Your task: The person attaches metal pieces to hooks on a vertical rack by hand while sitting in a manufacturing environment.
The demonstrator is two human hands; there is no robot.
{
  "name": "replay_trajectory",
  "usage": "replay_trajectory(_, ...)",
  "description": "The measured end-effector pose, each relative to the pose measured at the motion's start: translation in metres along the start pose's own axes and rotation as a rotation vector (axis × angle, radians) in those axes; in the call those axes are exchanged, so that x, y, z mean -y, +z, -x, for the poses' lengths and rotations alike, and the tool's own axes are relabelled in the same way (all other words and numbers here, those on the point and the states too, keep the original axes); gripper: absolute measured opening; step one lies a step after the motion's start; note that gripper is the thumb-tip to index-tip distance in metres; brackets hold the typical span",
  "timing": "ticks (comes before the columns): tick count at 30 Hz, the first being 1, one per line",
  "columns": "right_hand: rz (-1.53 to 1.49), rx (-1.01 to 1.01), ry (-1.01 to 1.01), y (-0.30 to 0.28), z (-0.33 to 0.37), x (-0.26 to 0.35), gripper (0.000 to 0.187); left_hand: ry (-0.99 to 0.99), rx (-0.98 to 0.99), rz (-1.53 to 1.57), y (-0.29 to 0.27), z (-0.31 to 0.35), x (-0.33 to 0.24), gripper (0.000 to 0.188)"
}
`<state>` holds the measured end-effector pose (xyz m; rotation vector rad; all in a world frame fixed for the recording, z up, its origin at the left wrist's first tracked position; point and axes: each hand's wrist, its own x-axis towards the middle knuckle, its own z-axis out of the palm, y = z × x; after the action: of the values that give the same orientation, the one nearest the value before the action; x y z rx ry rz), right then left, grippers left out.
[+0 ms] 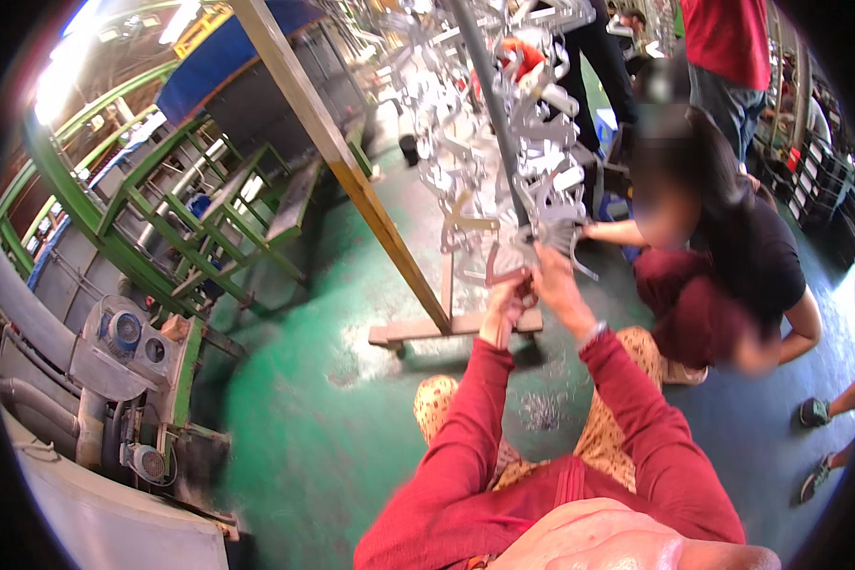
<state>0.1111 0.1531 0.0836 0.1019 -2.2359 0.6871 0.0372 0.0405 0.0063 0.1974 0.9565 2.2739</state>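
Both my arms, in dark red sleeves, reach forward to the low end of a rack hung with many silver metal parts [456,161]. My left hand [509,302] is closed on the lower edge of a bent, V-shaped metal part [505,262]. Just to its right, my right hand [559,287] is raised among the hanging parts, its fingers bent together near a ribbed, fan-like metal piece [562,237]. What those fingers pinch is too small to make out. A dark upright pole [492,95] runs down through the cluster of parts.
A wooden frame post [351,171] slants down to a foot beam [418,331] before me. At right a co-worker [722,247] crouches, one arm stretched toward the parts. Green metal racks [161,218] and a blower motor [122,329] stand at left. Other people stand behind.
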Motion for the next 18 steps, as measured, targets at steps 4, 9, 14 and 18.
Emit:
replay_trajectory(4,-0.046,0.052,0.108,-0.022,0.013,0.006,0.052,0.18,0.212,-0.057,0.049,0.037,0.001,0.03)
replay_trajectory(9,-0.198,0.176,-0.004,-0.029,0.027,0.053,0.05,0.138,-0.05,0.058,-0.022,0.001,-0.004,0.019)
replay_trajectory(14,-0.169,0.187,-0.068,-0.058,0.062,0.036,0.042,-0.006,-0.056,0.071,-0.026,-0.009,-0.004,0.011)
replay_trajectory(18,-0.063,0.164,-0.206,-0.119,0.048,0.031,0.041,-0.036,-0.13,0.081,-0.021,-0.014,-0.008,0.012)
